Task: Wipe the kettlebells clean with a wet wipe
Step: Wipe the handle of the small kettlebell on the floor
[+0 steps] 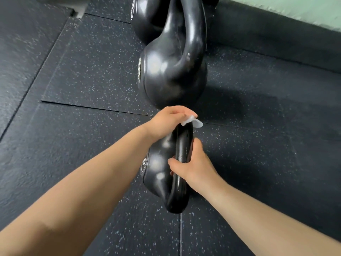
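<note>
A small glossy black kettlebell (160, 174) stands on the floor in the lower middle of the head view. My right hand (191, 163) grips its handle near the middle, fingers curled round the bar. At the far end of that handle my left hand (169, 118) pinches a white wet wipe (191, 121) against the metal. A larger black kettlebell (171, 74) stands just beyond, upright. Behind it a third black kettlebell (145, 17) is partly hidden at the top edge.
Dark speckled rubber floor tiles (83, 80) with seams cover the ground. A black rubber skirting (276, 36) runs along a pale green wall (295, 10) at the upper right. A grey object (60, 2) sits at the top left.
</note>
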